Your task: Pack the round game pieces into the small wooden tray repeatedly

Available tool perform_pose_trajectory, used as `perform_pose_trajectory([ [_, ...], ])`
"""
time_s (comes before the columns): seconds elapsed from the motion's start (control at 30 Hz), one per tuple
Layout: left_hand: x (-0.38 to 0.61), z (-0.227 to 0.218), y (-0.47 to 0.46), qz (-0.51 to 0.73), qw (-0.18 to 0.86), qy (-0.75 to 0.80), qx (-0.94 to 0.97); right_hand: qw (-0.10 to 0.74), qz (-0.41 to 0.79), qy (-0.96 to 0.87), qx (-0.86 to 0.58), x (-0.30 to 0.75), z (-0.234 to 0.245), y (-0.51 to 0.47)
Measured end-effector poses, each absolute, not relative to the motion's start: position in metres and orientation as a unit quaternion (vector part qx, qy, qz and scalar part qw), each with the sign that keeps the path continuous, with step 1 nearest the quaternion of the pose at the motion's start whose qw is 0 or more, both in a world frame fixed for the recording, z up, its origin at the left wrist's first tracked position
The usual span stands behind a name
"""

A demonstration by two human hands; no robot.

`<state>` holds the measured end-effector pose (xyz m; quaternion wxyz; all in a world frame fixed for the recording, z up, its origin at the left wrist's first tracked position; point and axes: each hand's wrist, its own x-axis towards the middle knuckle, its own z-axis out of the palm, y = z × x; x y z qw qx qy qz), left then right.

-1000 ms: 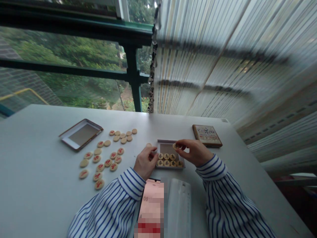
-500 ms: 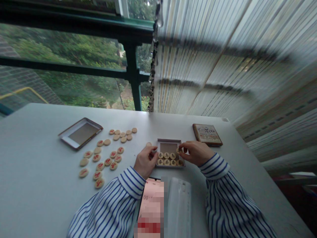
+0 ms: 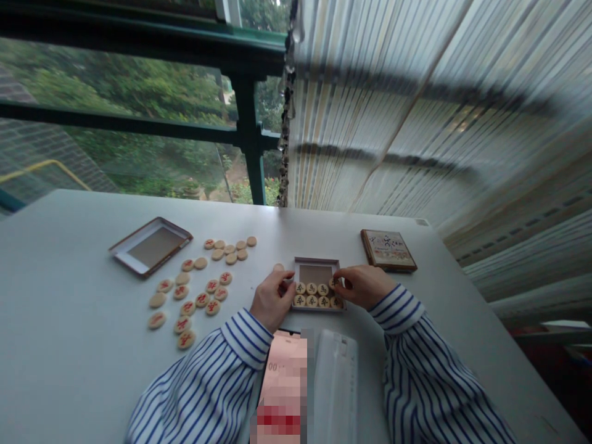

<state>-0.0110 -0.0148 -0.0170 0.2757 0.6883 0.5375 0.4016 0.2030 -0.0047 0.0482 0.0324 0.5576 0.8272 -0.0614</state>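
A shallow open box (image 3: 319, 261) lies in front of me, with several wooden xiangqi pieces marked in black set in two rows at its near side. At its left wall, my left hand (image 3: 272, 297) is closed, thumb and finger on the edge. My right hand (image 3: 367, 286) pinches another xiangqi piece (image 3: 332, 283) at the right end of the second row; the fingertips partly cover it. Just beyond my left hand a blank-looking piece (image 3: 278, 268) shows on the table, partly hidden.
Several loose pieces, some with red characters (image 3: 201, 300), are scattered to the left. Behind them lies an upturned box lid (image 3: 152, 246). A closed decorated box (image 3: 389, 250) sits at the right. Nearest me are a phone (image 3: 282, 382) and a translucent case (image 3: 336, 388).
My right hand has moved slightly left and down, bringing its piece against the second row. The front-right piece now lies more squarely in its row. My left hand stays at the box.
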Motion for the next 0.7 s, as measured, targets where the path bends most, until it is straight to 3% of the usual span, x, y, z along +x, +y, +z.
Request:
perform_pose_trajectory([
  [0.4, -0.0105, -0.0173, -0.0151, 0.396, 0.273, 0.541, 0.69, 0.109, -0.077, 0.81, 0.572, 0.199, 0.0512, -0.0033],
  [0.7, -0.01, -0.016, -0.0157, 0.393, 0.272, 0.541, 0.692, 0.113, -0.074, 0.814, 0.564, 0.1997, 0.0493, -0.0028],
])
